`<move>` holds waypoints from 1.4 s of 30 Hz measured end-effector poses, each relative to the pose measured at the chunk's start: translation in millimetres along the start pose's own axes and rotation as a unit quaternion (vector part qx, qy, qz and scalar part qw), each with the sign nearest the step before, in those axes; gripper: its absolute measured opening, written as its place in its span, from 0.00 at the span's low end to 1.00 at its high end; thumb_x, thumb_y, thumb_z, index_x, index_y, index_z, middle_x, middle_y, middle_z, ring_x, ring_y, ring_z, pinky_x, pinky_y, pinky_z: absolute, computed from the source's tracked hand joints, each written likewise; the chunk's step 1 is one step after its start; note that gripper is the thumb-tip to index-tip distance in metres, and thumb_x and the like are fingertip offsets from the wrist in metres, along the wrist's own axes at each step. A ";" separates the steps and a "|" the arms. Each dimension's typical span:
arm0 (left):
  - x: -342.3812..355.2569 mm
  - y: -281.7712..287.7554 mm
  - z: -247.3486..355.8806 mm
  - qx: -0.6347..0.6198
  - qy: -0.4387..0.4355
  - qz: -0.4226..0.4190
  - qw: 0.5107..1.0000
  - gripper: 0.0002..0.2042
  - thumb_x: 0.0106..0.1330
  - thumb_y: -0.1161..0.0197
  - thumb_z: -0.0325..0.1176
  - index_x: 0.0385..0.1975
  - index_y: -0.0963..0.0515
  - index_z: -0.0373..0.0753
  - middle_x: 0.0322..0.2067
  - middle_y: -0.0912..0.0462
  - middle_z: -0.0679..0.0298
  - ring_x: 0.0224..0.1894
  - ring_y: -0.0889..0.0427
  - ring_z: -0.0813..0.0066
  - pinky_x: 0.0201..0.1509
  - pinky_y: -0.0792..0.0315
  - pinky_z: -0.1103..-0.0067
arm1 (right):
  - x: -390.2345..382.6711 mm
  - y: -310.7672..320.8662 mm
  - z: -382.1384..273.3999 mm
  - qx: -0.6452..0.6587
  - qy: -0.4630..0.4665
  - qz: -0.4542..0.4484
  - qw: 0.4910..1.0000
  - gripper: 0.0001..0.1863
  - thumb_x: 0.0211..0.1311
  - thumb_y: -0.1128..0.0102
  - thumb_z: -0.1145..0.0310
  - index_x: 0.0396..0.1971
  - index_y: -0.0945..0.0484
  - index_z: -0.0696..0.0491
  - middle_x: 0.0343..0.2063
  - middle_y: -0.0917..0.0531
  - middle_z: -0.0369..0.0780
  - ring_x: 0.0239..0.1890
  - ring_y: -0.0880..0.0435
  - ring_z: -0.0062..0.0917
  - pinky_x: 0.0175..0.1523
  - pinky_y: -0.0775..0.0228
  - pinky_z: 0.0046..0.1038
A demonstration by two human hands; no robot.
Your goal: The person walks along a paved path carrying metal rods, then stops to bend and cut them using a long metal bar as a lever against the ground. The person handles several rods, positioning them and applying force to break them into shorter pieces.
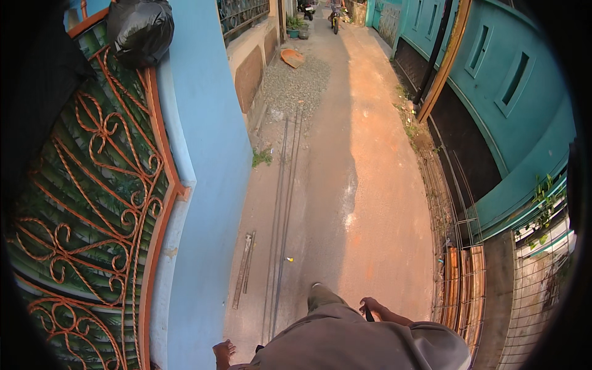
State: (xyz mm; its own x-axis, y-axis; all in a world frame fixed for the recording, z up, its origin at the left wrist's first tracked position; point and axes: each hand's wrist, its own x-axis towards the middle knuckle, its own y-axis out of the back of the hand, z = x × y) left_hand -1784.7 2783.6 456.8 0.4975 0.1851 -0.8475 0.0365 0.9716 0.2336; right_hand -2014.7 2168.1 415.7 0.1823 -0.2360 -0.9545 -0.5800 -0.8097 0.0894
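Low at the left, my left hand point(224, 350) hangs beside the blue wall, its fingers loosely bent and nothing seen in them. My right hand point(375, 307) is held out in front of my body on the right, fingers curled around a narrow dark thing point(369, 315) that I cannot make out. Long thin metal rods point(283, 209) lie lengthwise on the ground ahead of me. To their left are two narrow strips point(244, 271), apparently wood. A small yellow and white scrap point(290, 259) lies near the rods. Neither hand touches these.
A blue wall point(209, 185) and an orange scrollwork gate point(123, 246) border the left. Ahead are a gravel pile point(299, 83), an orange basin point(293, 58) and a motorcycle point(335, 21). On the right stand a slanted pole point(445, 65), wire mesh and stacked wood point(462, 277) along a teal wall point(493, 74).
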 end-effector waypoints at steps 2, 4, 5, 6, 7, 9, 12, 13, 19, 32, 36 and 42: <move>-5.4 -59.0 23.9 0.060 0.073 0.010 0.996 0.10 0.61 0.39 0.36 0.31 0.26 0.34 0.27 0.23 0.58 0.31 0.17 0.59 0.34 0.25 0.62 | 7.9 31.0 -68.0 -0.178 0.128 0.072 0.973 0.17 0.43 0.33 0.76 0.36 0.25 0.60 0.19 0.20 0.44 0.19 0.19 0.27 0.21 0.26 0.30; -10.3 -114.6 53.2 0.036 0.032 -0.037 0.998 0.11 0.60 0.39 0.36 0.32 0.26 0.34 0.28 0.22 0.58 0.31 0.17 0.59 0.36 0.26 0.63 | 10.1 64.6 -129.3 -0.235 0.167 0.107 0.951 0.19 0.43 0.34 0.74 0.39 0.25 0.62 0.21 0.18 0.44 0.24 0.16 0.29 0.24 0.23 0.30; -12.6 -142.2 70.0 0.038 0.010 -0.055 0.998 0.11 0.60 0.39 0.36 0.32 0.26 0.34 0.28 0.22 0.58 0.32 0.17 0.59 0.37 0.26 0.63 | 12.9 78.6 -160.0 -0.261 0.170 0.114 0.943 0.19 0.44 0.33 0.74 0.39 0.24 0.61 0.25 0.17 0.44 0.27 0.16 0.29 0.28 0.21 0.30; -14.1 -168.8 86.8 0.021 -0.020 -0.073 0.997 0.12 0.60 0.38 0.36 0.34 0.26 0.33 0.29 0.21 0.58 0.32 0.17 0.60 0.37 0.26 0.64 | 14.9 90.8 -186.2 -0.441 0.244 0.083 0.860 0.16 0.45 0.33 0.75 0.37 0.25 0.56 0.29 0.18 0.42 0.31 0.16 0.26 0.30 0.19 0.29; -14.3 -192.0 103.4 0.015 -0.051 -0.087 0.995 0.12 0.60 0.38 0.36 0.35 0.26 0.32 0.30 0.21 0.57 0.33 0.17 0.61 0.38 0.26 0.65 | 20.9 97.5 -212.7 -0.342 0.184 0.087 0.917 0.15 0.45 0.34 0.78 0.36 0.25 0.54 0.29 0.19 0.41 0.32 0.17 0.26 0.28 0.21 0.30; -6.8 -230.3 137.9 0.017 -0.087 -0.123 0.988 0.14 0.60 0.37 0.37 0.36 0.26 0.32 0.32 0.20 0.56 0.32 0.17 0.63 0.36 0.25 0.66 | 32.2 103.7 -254.8 -0.210 0.165 0.089 0.959 0.14 0.47 0.35 0.76 0.36 0.26 0.53 0.28 0.19 0.39 0.31 0.17 0.26 0.24 0.25 0.29; 26.9 -265.2 177.5 0.045 -0.078 -0.123 0.988 0.14 0.59 0.37 0.37 0.37 0.25 0.32 0.33 0.20 0.56 0.34 0.17 0.63 0.37 0.25 0.65 | 51.3 91.9 -304.3 -0.088 0.168 0.060 0.980 0.11 0.51 0.37 0.73 0.35 0.27 0.54 0.25 0.20 0.39 0.28 0.18 0.28 0.24 0.26 0.32; 44.8 -273.0 187.1 0.034 -0.067 -0.129 0.989 0.14 0.59 0.37 0.37 0.37 0.25 0.32 0.33 0.20 0.56 0.35 0.17 0.62 0.37 0.25 0.65 | 56.7 84.0 -314.8 -0.126 0.189 0.071 0.971 0.10 0.52 0.38 0.72 0.35 0.27 0.54 0.24 0.20 0.39 0.28 0.18 0.28 0.25 0.26 0.33; 182.8 -319.6 288.5 0.122 0.121 -0.157 0.973 0.11 0.62 0.45 0.33 0.39 0.25 0.32 0.40 0.21 0.53 0.42 0.20 0.56 0.42 0.26 0.61 | 83.0 54.7 -352.0 -0.229 0.167 0.041 0.958 0.15 0.55 0.37 0.69 0.41 0.25 0.59 0.24 0.19 0.44 0.23 0.18 0.28 0.25 0.24 0.29; 215.7 -858.5 890.1 0.144 -0.294 -0.298 0.897 0.07 0.56 0.50 0.26 0.21 0.25 0.33 0.32 0.17 0.56 0.31 0.17 0.70 0.28 0.26 0.73 | 145.1 80.3 -592.4 0.016 0.082 0.177 0.981 0.10 0.54 0.40 0.69 0.33 0.21 0.59 0.24 0.17 0.46 0.22 0.16 0.31 0.28 0.22 0.33; 237.3 -968.4 970.9 0.139 -0.317 -0.351 0.870 0.06 0.54 0.48 0.25 0.22 0.25 0.32 0.31 0.17 0.56 0.31 0.17 0.69 0.28 0.27 0.73 | 238.8 79.0 -679.9 -0.360 0.204 0.145 0.899 0.17 0.55 0.45 0.60 0.38 0.20 0.57 0.33 0.16 0.48 0.35 0.16 0.39 0.39 0.23 0.37; 300.6 -990.8 987.4 0.327 -0.021 -0.292 0.898 0.06 0.59 0.48 0.24 0.31 0.24 0.30 0.44 0.20 0.49 0.46 0.20 0.54 0.44 0.26 0.57 | 303.5 149.4 -918.5 -0.331 0.187 0.105 0.919 0.18 0.52 0.41 0.56 0.37 0.18 0.54 0.36 0.17 0.47 0.42 0.18 0.40 0.47 0.27 0.36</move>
State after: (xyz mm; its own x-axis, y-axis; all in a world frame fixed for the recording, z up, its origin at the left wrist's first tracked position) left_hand -815.6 1731.3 441.2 0.2595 -0.3481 -0.9008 0.7973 0.6035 -0.0036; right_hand -1316.8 1482.0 400.7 0.4531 -0.4927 -0.7429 -0.0455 -0.8451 0.5326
